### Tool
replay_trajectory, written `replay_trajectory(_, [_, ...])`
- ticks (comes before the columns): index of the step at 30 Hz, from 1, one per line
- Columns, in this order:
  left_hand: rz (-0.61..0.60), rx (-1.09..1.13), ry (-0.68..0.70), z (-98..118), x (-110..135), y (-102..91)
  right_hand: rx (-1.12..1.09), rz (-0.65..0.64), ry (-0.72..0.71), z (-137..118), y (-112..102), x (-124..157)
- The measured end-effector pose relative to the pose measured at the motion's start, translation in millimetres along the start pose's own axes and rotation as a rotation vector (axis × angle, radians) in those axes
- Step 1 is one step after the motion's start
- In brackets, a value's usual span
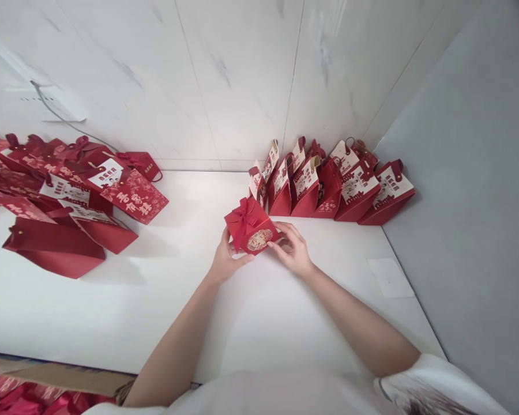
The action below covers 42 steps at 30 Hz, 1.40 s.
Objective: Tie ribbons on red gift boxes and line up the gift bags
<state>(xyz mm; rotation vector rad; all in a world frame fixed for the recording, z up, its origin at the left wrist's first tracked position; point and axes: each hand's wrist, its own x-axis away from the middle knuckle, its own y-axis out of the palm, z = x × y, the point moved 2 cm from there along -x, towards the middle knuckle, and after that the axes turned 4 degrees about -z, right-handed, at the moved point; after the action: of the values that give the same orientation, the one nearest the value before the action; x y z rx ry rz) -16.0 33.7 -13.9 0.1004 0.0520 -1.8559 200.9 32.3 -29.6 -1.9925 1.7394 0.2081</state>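
Between my two hands is a red gift box (259,222) with a red ribbon bow on its top and a round gold pattern on the side facing me. My left hand (227,259) grips its left side, thumb along the lower edge. On the right side, my right hand (292,251) holds it with the thumb on the front near the gold pattern. The box is tilted, close to the near end of a row of red gift boxes (305,187) with white printed tags.
A crowded group of red gift boxes (86,230) stands on the white table (177,300) at the left. A tiled wall (242,75) runs behind, a grey panel (471,190) on the right. Below the table's front edge, a cardboard carton (69,372) holds red ribboned items.
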Motion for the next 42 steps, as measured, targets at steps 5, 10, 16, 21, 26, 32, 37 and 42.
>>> replay_trajectory(5, [0.009, 0.037, -0.085, -8, -2, -8.0, -0.007, -0.192, -0.023, -4, -2, -3])
replay_trajectory(10, [-0.011, -0.029, -0.133, -12, -1, -15.6, -0.174, -0.384, 0.092, 6, 5, -4])
replay_trajectory(16, [0.012, -0.114, -0.188, -15, 1, -18.3, -0.211, -0.386, 0.094, 4, 5, -4])
replay_trajectory(21, [-0.015, -0.08, -0.189, -15, 0, -18.0, -0.21, -0.395, 0.097, 1, 3, -6])
replay_trajectory(26, [-0.016, -0.054, -0.184, -10, 0, -15.9, -0.223, -0.395, 0.099, 1, 3, -6])
replay_trajectory(32, [0.006, -0.099, -0.221, -5, 1, -13.8, -0.212, -0.386, 0.078, 2, 4, -5])
replay_trajectory(37, [0.142, -0.064, -0.18, 3, -1, -19.1, -0.035, -0.092, -0.055, 6, 1, -4])
replay_trajectory(42, [0.025, -0.063, -0.068, 6, 0, -16.6, 0.26, 0.091, -0.244, -4, -1, 0])
